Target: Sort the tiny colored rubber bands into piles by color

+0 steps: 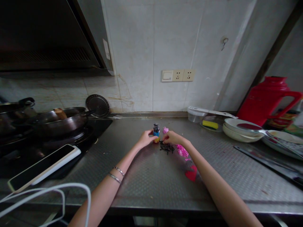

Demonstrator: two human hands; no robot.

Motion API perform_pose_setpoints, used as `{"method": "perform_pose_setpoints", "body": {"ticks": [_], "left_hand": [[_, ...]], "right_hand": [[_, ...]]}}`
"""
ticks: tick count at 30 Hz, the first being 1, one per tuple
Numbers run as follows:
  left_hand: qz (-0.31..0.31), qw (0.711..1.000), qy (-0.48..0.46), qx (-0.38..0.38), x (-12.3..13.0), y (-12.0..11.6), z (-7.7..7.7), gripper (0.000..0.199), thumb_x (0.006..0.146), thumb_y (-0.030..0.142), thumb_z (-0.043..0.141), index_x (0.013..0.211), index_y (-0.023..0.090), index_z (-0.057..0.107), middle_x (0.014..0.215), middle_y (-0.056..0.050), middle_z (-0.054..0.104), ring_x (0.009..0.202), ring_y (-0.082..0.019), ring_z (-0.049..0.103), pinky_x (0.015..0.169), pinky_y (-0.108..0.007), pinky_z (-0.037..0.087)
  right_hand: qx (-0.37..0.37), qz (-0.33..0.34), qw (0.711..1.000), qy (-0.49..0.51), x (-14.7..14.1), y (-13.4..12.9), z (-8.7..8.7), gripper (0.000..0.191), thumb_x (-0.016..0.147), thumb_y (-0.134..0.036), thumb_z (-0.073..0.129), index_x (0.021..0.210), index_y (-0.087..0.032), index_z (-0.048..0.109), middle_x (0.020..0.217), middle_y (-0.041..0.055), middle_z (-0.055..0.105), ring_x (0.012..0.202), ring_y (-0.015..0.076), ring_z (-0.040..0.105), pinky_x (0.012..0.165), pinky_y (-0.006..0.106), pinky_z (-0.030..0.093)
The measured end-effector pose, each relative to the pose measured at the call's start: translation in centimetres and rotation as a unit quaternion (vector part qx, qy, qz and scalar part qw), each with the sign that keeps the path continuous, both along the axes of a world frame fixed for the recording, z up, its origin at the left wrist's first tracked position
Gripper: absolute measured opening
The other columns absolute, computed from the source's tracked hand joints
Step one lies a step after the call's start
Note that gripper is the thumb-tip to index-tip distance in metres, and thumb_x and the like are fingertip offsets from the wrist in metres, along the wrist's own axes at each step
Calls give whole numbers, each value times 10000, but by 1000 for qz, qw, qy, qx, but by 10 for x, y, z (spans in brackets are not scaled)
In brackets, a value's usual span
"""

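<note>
"Jar [156, 127] first: where is it standing?"

"It's standing on the steel surface [142, 186], nearer the back edge than the front. Dark bits are showing at its top, blue and yellow below. I can't tell whether the blue is a label; any lettering is too small to read."

"And the hands?"

"The left hand [146, 138] is pinching the jar's side between thumb and fingers. The right hand [174, 138] is bunching its fingertips beside the black pieces [167, 148], just right of the jar; whether they're pinching one, I can't tell."

"What's lying around them?"

"A light pink piece [165, 130] is sitting just behind the right hand. Bright pink bits [182, 151] are lying by the right wrist, and a red heart [192, 174] is lying closer to the front edge."

"Anything printed farther out?"

"Near the back right corner, a red jug [262, 101] is standing; behind its handle a coloured label [281, 121] is showing, too blurred to read. A pale sticker [106, 49] is clinging to the range hood [96, 19], equally unreadable."
</note>
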State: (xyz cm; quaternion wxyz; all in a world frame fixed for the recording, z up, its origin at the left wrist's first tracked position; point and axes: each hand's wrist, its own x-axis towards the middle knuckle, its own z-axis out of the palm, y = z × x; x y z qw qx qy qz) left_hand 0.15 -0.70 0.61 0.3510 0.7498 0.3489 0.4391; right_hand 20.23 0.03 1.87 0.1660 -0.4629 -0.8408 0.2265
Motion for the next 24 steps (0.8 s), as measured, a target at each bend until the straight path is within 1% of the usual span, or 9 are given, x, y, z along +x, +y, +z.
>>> {"method": "perform_pose_setpoints", "body": {"ticks": [4, 8, 16, 20, 22, 24], "left_hand": [[1, 1000, 0, -1, 0, -2, 2, 332, 648, 200, 650, 966, 112, 614, 986, -87, 646, 894, -189, 588, 851, -326, 423], [5, 1000, 2, 5, 1, -2, 2, 330, 651, 201, 646, 966, 108, 613, 983, -88, 646, 887, -184, 592, 847, -319, 425], [2, 1000, 6, 8, -1, -2, 2, 317, 654, 215, 646, 952, 110, 616, 983, -89, 646, 895, -192, 591, 849, -332, 424], [6, 1000, 10, 7, -1, -2, 2, 317, 656, 214, 646, 954, 112, 617, 974, -88, 649, 897, -195, 589, 855, -336, 421], [4, 1000, 7, 7, -1, -2, 2, 312, 656, 214, 647, 951, 116, 618, 970, -84, 650, 889, -192, 591, 854, -334, 421], [-1, 1000, 0, 4, 0, -3, 2, 306, 657, 210, 646, 948, 117, 618, 970, -83, 650, 890, -188, 590, 854, -327, 420]], "right_hand": [[3, 9, 1000, 30, 3, -1, 6, 197, 614, -271, 612, 739, -146, 700, 616, -6, 634, 574, 109, 522, 550, 196, 376], [6, 25, 998, 63, 7, -4, 15, 255, 629, -343, 605, 745, -139, 705, 572, -18, 605, 530, 89, 475, 521, 194, 340], [-20, 10, 994, 110, 17, -10, 25, 337, 637, -417, 593, 760, -122, 697, 510, -35, 528, 463, 58, 380, 457, 189, 285], [-18, -29, 988, 152, 18, -9, 31, 380, 642, -434, 590, 826, -117, 691, 567, -7, 576, 473, 68, 412, 439, 190, 306], [-11, -45, 983, 177, 18, -8, 38, 407, 650, -439, 583, 871, -113, 684, 620, 17, 609, 489, 78, 439, 438, 193, 322], [13, -51, 979, 197, 17, -8, 46, 409, 654, -440, 582, 869, -109, 685, 644, 32, 626, 504, 86, 458, 447, 199, 336]]}}
